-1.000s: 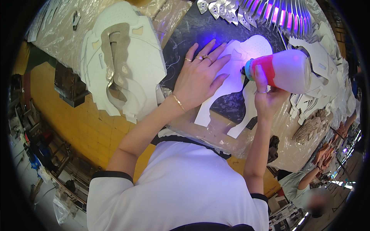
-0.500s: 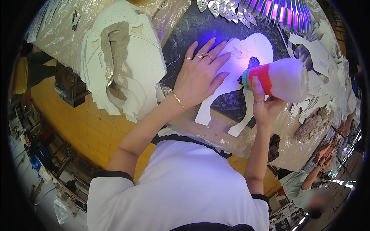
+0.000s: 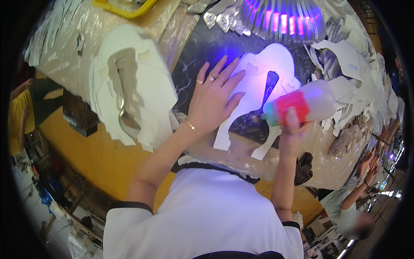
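A white U-shaped shoe upper piece (image 3: 276, 56) with a perforated toe lies on a dark slab (image 3: 189, 56) under violet light. My left hand (image 3: 213, 97), with rings on it, rests spread over the left side of this piece. In my right hand (image 3: 294, 131) is a squeeze bottle (image 3: 319, 101) with a red label and a green neck. It lies tilted almost on its side, its dark tip pointing left over the gap between the piece's two legs. Whether the tip touches anything is blurred.
A stack of white shoe uppers (image 3: 151, 82) lies to the left on plastic sheeting. A finned lamp (image 3: 284, 19) hangs at the far side. More white pieces (image 3: 345, 64) and a beige bundle (image 3: 349, 136) lie right. A co-worker's arm (image 3: 360, 192) shows lower right.
The bottle in my right hand has moved down and left, its tip now over the gap between the legs. My left hand stays spread on the piece. A person in yellow shows at the left.
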Tool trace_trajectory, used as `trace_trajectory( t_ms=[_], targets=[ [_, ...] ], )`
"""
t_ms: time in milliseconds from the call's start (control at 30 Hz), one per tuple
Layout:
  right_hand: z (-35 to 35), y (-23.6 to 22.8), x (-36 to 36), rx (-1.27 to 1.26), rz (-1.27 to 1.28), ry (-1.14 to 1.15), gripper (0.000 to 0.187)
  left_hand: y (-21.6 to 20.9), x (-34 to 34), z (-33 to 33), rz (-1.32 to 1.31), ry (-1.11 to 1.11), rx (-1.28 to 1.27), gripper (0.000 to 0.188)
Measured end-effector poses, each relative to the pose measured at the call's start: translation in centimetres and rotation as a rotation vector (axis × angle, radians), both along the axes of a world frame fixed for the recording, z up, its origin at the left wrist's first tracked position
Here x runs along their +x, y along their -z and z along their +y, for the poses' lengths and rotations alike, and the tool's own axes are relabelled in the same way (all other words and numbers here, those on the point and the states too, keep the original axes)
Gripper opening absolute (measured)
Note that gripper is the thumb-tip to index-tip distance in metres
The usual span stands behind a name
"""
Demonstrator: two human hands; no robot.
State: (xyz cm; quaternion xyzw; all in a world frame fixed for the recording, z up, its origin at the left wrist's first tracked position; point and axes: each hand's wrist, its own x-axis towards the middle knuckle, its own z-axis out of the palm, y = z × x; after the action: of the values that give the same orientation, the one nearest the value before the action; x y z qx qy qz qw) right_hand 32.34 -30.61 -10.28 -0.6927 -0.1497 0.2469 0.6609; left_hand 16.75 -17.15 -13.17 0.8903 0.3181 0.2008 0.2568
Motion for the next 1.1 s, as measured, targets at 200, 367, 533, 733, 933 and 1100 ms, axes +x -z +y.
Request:
trace_trajectory(
  t_ms=[200, 367, 533, 733, 933, 1100],
  targets=[
    [3.2, -1.8, 4.6, 0.102, -0.101, 0.118, 0.053, -0.4, 0.1, 0.0, 0.034, 0.009, 0.004, 0.044],
    [5.9, -0.7, 5.0, 0.053, -0.502, 0.080, 0.065, -0.4, 0.2, 0.0, 0.065, 0.023, 0.028, 0.045],
    [6.1, -0.2, 4.9, -0.034, -0.571, 0.000, 0.045, -0.3, 0.1, 0.0, 0.091, 0.026, 0.021, 0.047],
    [7.5, 0.4, 3.7, 0.072, -0.648, -0.020, 0.034, -0.2, 0.0, 0.0, 0.070, 0.027, 0.000, 0.047],
    [7.3, 0.5, 3.0, 0.082, -0.477, -0.044, 0.033, -0.2, 0.0, 0.0, 0.063, 0.027, -0.001, 0.048],
    [7.3, 0.0, 3.1, 0.085, -0.404, -0.095, 0.051, -0.3, 0.0, 0.0, 0.060, 0.034, -0.006, 0.048]
  ],
)
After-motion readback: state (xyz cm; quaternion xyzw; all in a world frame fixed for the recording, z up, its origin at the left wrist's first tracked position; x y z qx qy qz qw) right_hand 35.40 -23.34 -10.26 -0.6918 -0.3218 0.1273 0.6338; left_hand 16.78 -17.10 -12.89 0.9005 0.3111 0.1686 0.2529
